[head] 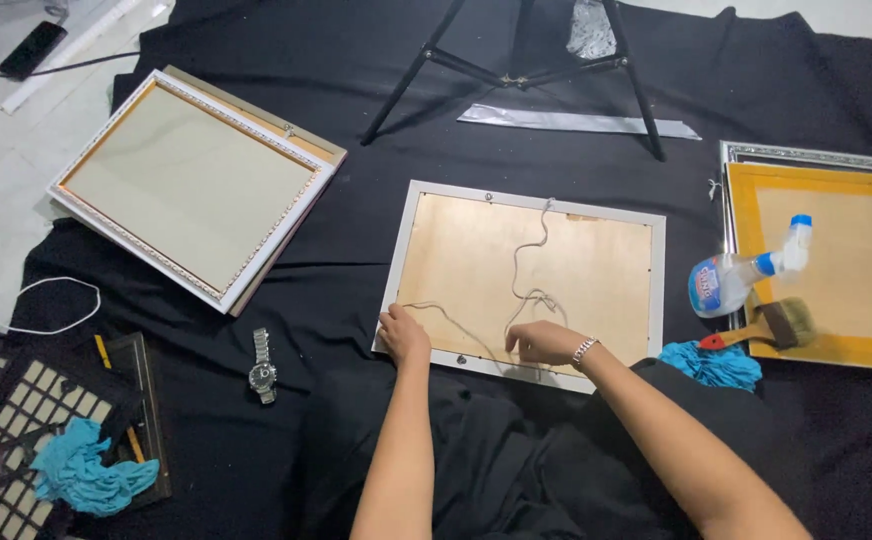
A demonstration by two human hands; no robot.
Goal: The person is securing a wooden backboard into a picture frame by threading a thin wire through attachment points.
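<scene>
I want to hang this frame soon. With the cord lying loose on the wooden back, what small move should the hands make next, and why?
Probably draw the slack cord toward the left edge of the white frame. The left hand already pinches one end there, the right hand rests on the backing near the loops, and the cord lies in loose curls across the board.

— What lies off to the left?

— A stack of white frames [194, 190] on the black cloth [356, 90], a wristwatch [263, 367] just below it, and a blue rag [86, 470] on a gridded board [16, 400].

— And on the right?

— A yellow-edged frame [836, 270] carrying a spray bottle [741, 275] and a brush [771, 325] — another blue rag [711, 365] beside it. Black stand legs [526, 70] and a grey strip [576, 122] sit up top.
</scene>
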